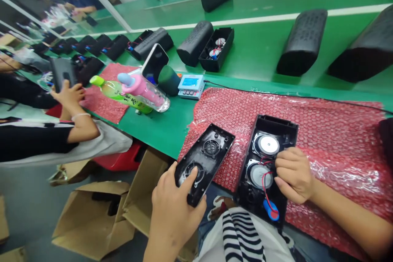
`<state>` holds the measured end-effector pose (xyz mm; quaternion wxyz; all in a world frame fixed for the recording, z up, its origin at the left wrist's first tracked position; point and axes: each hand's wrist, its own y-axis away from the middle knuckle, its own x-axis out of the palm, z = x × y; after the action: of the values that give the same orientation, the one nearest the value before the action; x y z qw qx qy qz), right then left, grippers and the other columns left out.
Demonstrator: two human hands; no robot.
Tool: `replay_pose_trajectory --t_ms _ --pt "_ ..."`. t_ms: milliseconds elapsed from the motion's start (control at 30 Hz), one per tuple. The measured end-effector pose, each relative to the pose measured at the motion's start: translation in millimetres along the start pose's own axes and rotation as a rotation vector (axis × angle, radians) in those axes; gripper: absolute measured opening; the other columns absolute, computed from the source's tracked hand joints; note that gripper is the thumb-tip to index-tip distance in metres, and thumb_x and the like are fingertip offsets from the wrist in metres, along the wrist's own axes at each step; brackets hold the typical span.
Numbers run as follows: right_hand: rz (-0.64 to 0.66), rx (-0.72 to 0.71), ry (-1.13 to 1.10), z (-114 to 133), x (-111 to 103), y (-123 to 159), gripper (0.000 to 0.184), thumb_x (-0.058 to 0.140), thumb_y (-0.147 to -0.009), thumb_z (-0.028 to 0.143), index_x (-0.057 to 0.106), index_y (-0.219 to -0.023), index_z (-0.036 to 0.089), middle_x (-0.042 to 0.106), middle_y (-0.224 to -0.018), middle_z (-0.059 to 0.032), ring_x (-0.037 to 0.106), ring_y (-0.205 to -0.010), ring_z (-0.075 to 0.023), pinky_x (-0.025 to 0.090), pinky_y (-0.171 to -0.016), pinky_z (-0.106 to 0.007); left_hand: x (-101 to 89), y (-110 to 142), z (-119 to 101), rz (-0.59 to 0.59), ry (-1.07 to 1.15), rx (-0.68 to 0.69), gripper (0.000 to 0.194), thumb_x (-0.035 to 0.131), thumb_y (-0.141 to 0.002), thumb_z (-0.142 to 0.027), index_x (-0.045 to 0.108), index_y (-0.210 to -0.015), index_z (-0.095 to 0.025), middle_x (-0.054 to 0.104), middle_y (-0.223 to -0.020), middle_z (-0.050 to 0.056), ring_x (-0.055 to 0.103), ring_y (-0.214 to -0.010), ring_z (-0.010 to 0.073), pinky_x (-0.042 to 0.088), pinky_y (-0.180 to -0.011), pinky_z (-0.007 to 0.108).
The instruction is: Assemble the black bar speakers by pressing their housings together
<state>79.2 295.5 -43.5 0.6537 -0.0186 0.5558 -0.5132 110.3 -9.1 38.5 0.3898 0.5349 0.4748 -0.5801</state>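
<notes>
My left hand (176, 204) grips a flat black speaker panel (204, 163) with two round grilles, thumb on the lower grille, tilted over the front edge of the red bubble wrap. To its right lies an open black speaker housing (250, 194). Inside it sit two round speaker drivers, an upper one (267, 145) and a lower one (260, 175), with red and black wires (264, 182) and a blue cylindrical part (271, 209). My right hand (293, 176) is closed over the housing's right rim, beside the drivers. What its curled fingers hold is hidden.
Red bubble wrap (334, 139) covers the green bench. A small light-blue device (190, 86), pink-lidded bottle (147, 92) and green bottle (115, 90) stand left. Black housings (302, 41) line the back. At left, a co-worker's hand (69, 94) holds a black part. Cardboard boxes (92, 221) sit below.
</notes>
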Motion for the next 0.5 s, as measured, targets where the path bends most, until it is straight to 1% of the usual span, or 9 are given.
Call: replay_pose_trajectory --t_ms 133,267,367,500 --pt "-0.011 -0.011 -0.013 0 1 0 0.026 0.044 -0.074 0.022 0.031 -0.051 0.02 0.037 -0.047 -0.0004 0.034 -0.051 -0.0145 0.022 -0.057 -0.035 0.0 -1 -3 -0.008 -0.039 0.013 0.048 0.065 -0.064 -0.032 0.062 -0.111 -0.026 0.042 -0.127 0.014 0.047 -0.108 0.0364 0.045 -0.081 0.052" --pt "-0.016 -0.006 -0.014 -2 3 1 0.025 0.044 -0.073 0.023 0.031 -0.052 0.019 0.038 -0.048 -0.0006 0.037 -0.053 -0.0151 0.023 -0.057 -0.035 -1.9 -4 -7 -0.019 -0.08 0.012 0.048 0.064 -0.065 -0.033 0.06 -0.113 -0.024 0.041 -0.13 0.016 0.046 -0.109 0.0382 0.043 -0.081 0.053" --pt "-0.019 -0.021 -0.009 -1 2 -1 0.024 0.043 -0.072 0.021 0.031 -0.052 0.019 0.039 -0.049 -0.0008 0.038 -0.054 -0.0153 0.024 -0.057 -0.035 -2.2 -5 -12 -0.026 -0.1 -0.002 0.056 0.061 -0.067 -0.034 0.053 -0.121 -0.023 0.042 -0.129 0.017 0.046 -0.11 0.0379 0.041 -0.081 0.052" --pt "-0.02 -0.045 -0.004 0 -1 -5 0.023 0.043 -0.072 0.019 0.03 -0.052 0.019 0.037 -0.047 -0.0007 0.036 -0.053 -0.0149 0.023 -0.056 -0.034 -0.9 -6 -17 -0.083 -0.06 -0.006 0.07 0.061 -0.068 -0.033 0.038 -0.133 -0.02 0.045 -0.128 0.019 0.046 -0.111 0.0373 0.038 -0.084 0.05"
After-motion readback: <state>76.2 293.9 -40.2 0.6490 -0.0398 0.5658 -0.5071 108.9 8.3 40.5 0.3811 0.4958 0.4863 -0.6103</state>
